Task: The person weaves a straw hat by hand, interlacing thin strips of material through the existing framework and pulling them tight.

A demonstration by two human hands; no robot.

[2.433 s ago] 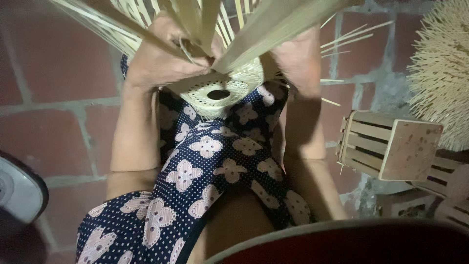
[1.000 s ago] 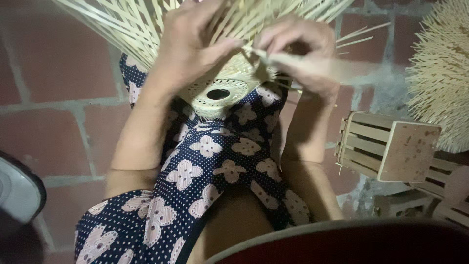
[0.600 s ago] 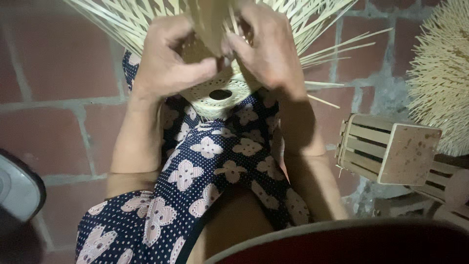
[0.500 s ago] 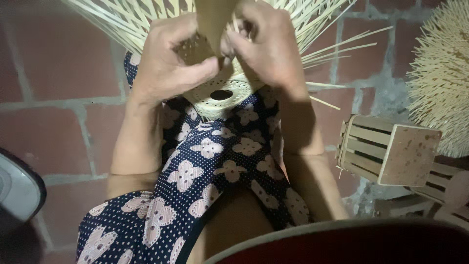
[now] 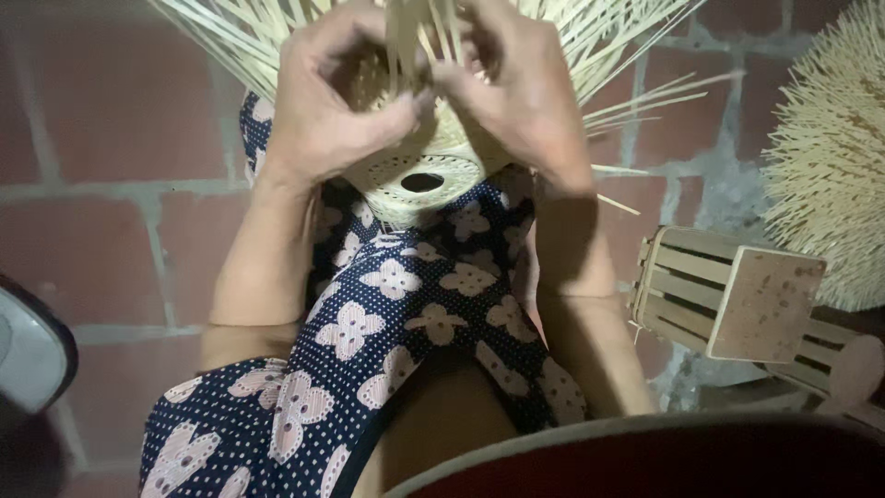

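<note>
A dark red rim (image 5: 645,443) curves along the bottom right of the frame, nearest the camera. Above it lies a navy dress (image 5: 387,323) with pale flowers, spread over the person's lap at lower centre. At the left edge sits a grey, rounded object (image 5: 28,355), partly cut off.

Both forearms rise from the lap toward the top of the frame. The left hand (image 5: 327,106) sits at upper centre-left, its fingers curled and its thumb pressed toward the middle, pinching thin bamboo strips (image 5: 419,37). The right hand (image 5: 521,92) sits at upper centre-right, fingers bent inward, pinching the same upright strips; the two grips nearly meet at the centre. Exactly which strip each fingertip holds is hidden by the fingers.

Between and just below the hands is the basket (image 5: 424,175), a pale woven piece with a dark round hole in its middle, resting against the dress at the knees. Loose strips fan out from it to the upper left and upper right, past both wrists.

At the right, a slatted wooden frame (image 5: 728,290) lies on the floor, tilted. Beyond it, in the upper right corner, a second bundle (image 5: 830,157) of pale splayed strips stands out. A red brick floor (image 5: 111,138) with grey joints fills the background.
</note>
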